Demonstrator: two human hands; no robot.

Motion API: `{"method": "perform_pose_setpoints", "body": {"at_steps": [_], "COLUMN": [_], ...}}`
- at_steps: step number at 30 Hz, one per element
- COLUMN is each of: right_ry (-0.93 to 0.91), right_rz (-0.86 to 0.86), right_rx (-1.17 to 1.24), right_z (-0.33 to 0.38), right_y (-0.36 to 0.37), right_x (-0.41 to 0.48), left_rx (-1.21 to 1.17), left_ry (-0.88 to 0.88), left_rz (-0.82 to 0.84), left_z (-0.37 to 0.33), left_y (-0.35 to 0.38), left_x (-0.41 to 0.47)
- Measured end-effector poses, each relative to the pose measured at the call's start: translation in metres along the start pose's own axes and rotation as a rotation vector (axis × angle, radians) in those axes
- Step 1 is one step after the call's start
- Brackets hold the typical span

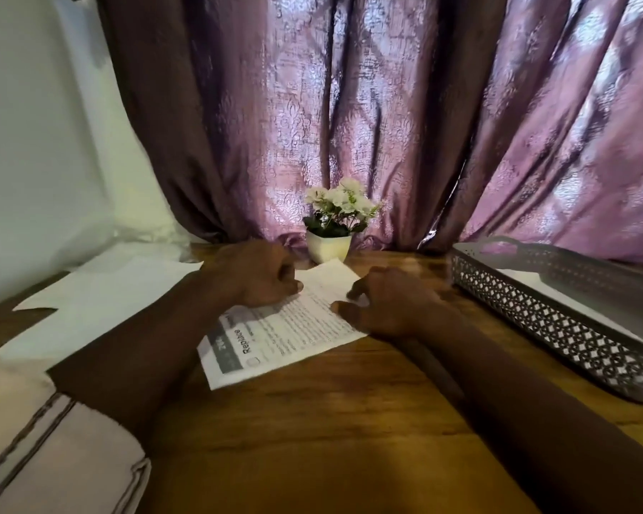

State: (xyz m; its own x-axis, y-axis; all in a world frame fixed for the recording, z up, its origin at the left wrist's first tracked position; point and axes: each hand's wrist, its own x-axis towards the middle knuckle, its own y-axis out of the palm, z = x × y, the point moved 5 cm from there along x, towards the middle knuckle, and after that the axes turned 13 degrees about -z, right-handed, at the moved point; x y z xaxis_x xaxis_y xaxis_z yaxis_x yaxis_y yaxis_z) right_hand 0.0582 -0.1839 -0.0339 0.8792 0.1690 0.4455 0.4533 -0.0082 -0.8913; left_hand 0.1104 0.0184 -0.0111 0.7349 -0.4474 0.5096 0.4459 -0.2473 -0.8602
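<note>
A printed sheet of paper [294, 328] lies at an angle on the wooden table [331, 421], its grey header towards me. My left hand [253, 274] rests on the sheet's left side with its fingers curled under. My right hand [390, 302] rests on the sheet's right edge, fingers bent, fingertips touching the paper. Whether either hand pinches the paper is hidden by the knuckles.
Several blank white sheets [101, 298] lie spread at the left. A small white pot of pale flowers [331, 239] stands just behind the printed sheet. A grey perforated tray [557, 320] holding paper sits at the right. A purple curtain [387, 124] hangs behind the table.
</note>
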Motion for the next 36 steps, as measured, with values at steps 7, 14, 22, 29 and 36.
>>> {"method": "perform_pose_setpoints", "body": {"at_steps": [7,14,22,29,36], "right_ry": [0.011,-0.126,-0.135,-0.027,0.293], "right_rz": [-0.029,-0.171,-0.229,-0.343,-0.482], "right_rx": [-0.021,-0.176,-0.144,0.007,0.767], "right_z": [0.001,0.039,0.053,0.047,-0.011], "right_y": [-0.011,-0.015,-0.015,-0.023,-0.014], "right_x": [-0.017,-0.017,-0.023,-0.029,-0.003], "left_rx": [0.059,0.099,0.150,-0.187,-0.741], "left_ry": [-0.326,-0.595,-0.683,-0.716,-0.432], "left_rz": [0.187,0.129,0.132,0.028,0.044], "left_z": [0.040,0.049,0.043,0.044,0.028], "left_y": [0.005,-0.023,-0.027,-0.039,-0.072], "left_x": [-0.020,-0.070,-0.098,-0.096,-0.057]}}
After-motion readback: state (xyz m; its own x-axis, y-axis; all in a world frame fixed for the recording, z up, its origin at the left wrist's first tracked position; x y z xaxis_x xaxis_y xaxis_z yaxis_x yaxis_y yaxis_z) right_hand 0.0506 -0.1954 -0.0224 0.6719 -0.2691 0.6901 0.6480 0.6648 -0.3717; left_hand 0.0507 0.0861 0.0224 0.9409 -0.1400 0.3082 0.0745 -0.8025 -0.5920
